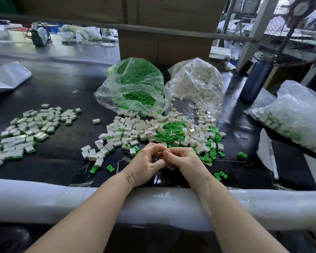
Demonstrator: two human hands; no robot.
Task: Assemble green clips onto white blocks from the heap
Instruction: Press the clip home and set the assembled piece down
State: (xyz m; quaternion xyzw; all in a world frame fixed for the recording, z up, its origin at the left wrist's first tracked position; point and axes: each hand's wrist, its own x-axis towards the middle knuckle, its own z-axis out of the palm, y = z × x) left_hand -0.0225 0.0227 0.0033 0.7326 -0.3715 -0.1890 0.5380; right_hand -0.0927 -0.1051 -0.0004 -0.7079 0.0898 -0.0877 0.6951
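My left hand (146, 162) and my right hand (182, 159) meet just in front of the heap, fingers curled together around something small; a sliver of green shows between the fingertips, the rest is hidden. The heap (164, 134) of loose white blocks and green clips spreads across the black table beyond my hands. A pile of assembled white blocks with green clips (27, 128) lies at the left. Loose green clips (110, 168) lie near my left wrist.
An open clear bag of green clips (135, 84) and a clear bag of white blocks (197, 83) stand behind the heap. A bag of finished pieces (292, 114) lies at the right, beside a blue bottle (257, 77). White foam padding (44, 199) covers the table's near edge.
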